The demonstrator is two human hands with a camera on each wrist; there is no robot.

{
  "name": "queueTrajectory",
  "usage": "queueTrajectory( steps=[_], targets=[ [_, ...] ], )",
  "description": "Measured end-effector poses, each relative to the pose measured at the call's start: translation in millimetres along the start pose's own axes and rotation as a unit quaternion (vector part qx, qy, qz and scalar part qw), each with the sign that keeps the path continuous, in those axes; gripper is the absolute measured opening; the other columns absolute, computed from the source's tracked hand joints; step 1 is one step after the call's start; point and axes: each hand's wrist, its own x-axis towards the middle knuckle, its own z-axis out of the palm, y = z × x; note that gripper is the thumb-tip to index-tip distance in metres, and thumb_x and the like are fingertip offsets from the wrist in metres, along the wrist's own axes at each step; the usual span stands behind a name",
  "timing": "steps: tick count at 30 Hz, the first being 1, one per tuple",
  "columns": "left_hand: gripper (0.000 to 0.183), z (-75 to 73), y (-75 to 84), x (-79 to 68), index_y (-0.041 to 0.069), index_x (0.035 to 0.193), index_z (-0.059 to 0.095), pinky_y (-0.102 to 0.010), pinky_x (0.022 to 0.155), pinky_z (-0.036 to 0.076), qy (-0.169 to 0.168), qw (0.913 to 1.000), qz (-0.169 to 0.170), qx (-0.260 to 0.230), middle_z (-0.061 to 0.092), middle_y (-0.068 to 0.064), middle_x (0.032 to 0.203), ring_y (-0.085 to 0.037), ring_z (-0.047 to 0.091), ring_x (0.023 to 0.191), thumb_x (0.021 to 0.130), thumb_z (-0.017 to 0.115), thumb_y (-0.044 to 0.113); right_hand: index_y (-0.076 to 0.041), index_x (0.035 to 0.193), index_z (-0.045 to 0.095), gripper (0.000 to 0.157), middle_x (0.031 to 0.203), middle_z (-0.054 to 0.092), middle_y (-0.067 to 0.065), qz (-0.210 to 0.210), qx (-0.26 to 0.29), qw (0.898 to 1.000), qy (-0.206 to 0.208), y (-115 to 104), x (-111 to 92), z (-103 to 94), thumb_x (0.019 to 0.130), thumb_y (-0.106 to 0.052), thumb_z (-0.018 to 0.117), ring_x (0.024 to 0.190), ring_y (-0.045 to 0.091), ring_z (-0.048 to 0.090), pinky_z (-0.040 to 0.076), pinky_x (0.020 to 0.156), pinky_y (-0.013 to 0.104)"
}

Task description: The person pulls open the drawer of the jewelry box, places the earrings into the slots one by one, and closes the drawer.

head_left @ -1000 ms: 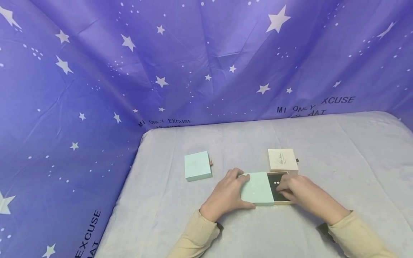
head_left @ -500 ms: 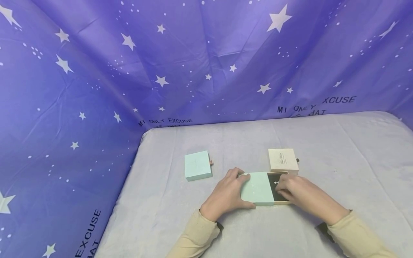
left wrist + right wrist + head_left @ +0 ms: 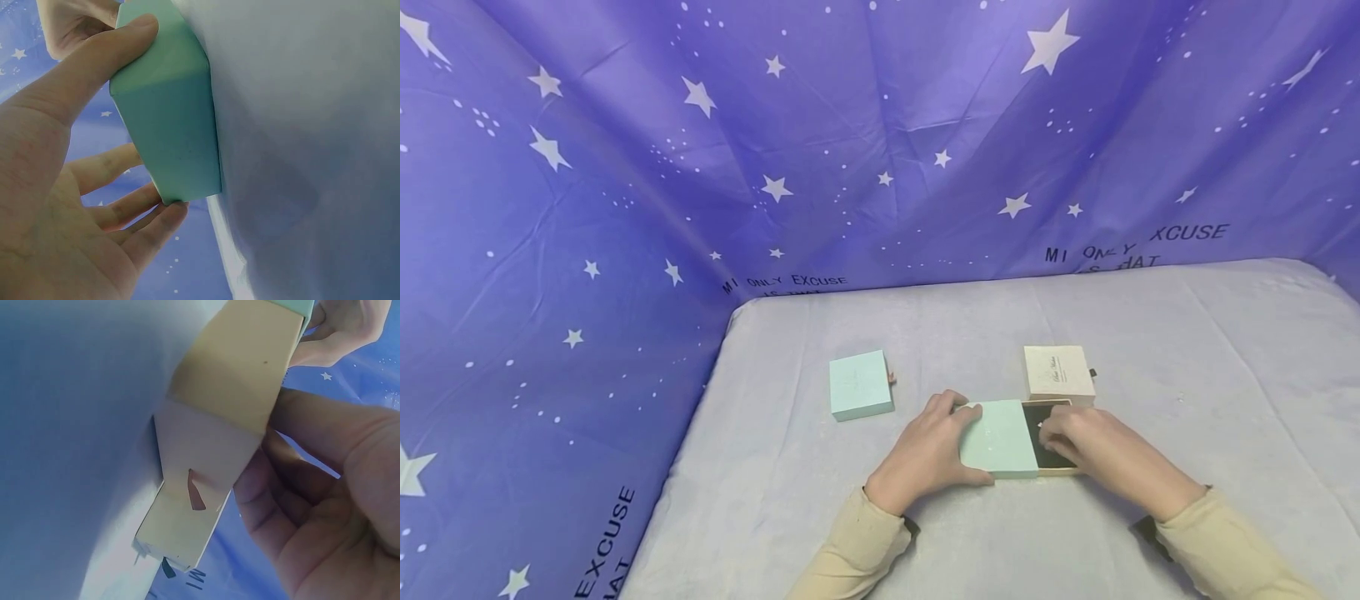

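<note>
A mint-green drawer box [image 3: 997,442] lies on the covered table with its tray slid partway out to the right. My left hand [image 3: 921,454] grips the sleeve, thumb on the near side and fingers at the far side. The tray [image 3: 234,362] has tan walls and a short ribbon tab [image 3: 196,492]; a black insert [image 3: 1036,412] fills it. My right hand [image 3: 1101,446] reaches down into the tray, fingers curled and tips at the insert. Just a speck of a small white stud [image 3: 1041,426] shows beside them. I cannot tell whether the fingertips pinch something.
Behind the tray stands a cream box [image 3: 1057,372] with dark print and a black tab. A second mint-green box [image 3: 861,384] with an orange tab sits at back left. Purple star-patterned cloth [image 3: 880,150] hangs behind and left of the table.
My right hand has shifted slightly left and now covers most of the two small white studs seen on the insert earlier. My left hand and the boxes stay put.
</note>
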Motion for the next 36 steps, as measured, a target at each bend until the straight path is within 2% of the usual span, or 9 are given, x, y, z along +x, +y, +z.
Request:
queueTrajectory(
  steps=[14,20,26,30,36],
  targets=[
    [0.087,-0.1,0.2,0.5,0.013,0.135,0.061,-0.024,0.091,0.051,0.004,1.0,0.004,-0.001,0.054,-0.003,0.131,-0.016,0.052,0.117,0.063,0.089,0.054,-0.023,0.068,0.057,0.032,0.067,0.049,-0.017,0.015,0.009,1.0,-0.005,0,4,5.0,0.076,-0.001,0.079,0.063,-0.002,0.04,0.043,0.055,0.022],
    [0.087,0.1,0.3,0.5,0.012,0.134,0.061,-0.023,0.091,0.051,0.004,1.0,0.005,0.0,0.054,-0.004,0.131,-0.016,0.052,0.117,0.063,0.089,0.054,-0.023,0.072,0.061,0.026,0.072,0.052,-0.017,0.019,0.016,1.0,-0.015,0,3,2.2,0.077,-0.006,0.08,0.066,-0.003,0.046,0.048,0.058,0.025],
    [0.088,0.1,0.3,-0.1,0.012,0.135,0.061,-0.024,0.092,0.051,0.003,1.0,0.002,0.001,0.054,-0.003,0.132,-0.015,0.052,0.117,0.063,0.089,0.054,-0.022,0.081,0.068,0.016,0.08,0.062,-0.016,0.02,0.012,1.0,0.013,0,1,-3.4,0.08,-0.011,0.079,0.075,0.004,0.06,0.056,0.07,0.032],
    [0.088,0.2,0.3,-0.2,0.013,0.135,0.06,-0.024,0.093,0.051,0.0,1.0,0.0,-0.001,0.053,-0.003,0.132,-0.015,0.052,0.117,0.063,0.089,0.053,-0.017,0.089,0.072,0.01,0.088,0.069,-0.009,0.046,0.01,0.998,0.028,-1,-1,-10.9,0.082,-0.012,0.077,0.084,0.017,0.067,0.057,0.077,0.042],
    [0.087,-0.6,1.0,-0.5,0.013,0.135,0.06,-0.025,0.094,0.051,-0.001,1.0,-0.001,-0.001,0.053,-0.003,0.133,-0.016,0.052,0.118,0.063,0.089,0.053,-0.01,0.095,0.073,0.01,0.091,0.071,-0.001,0.08,0.005,0.996,0.039,5,-6,-19.3,0.085,-0.01,0.073,0.082,0.019,0.066,0.057,0.075,0.044]
  ],
)
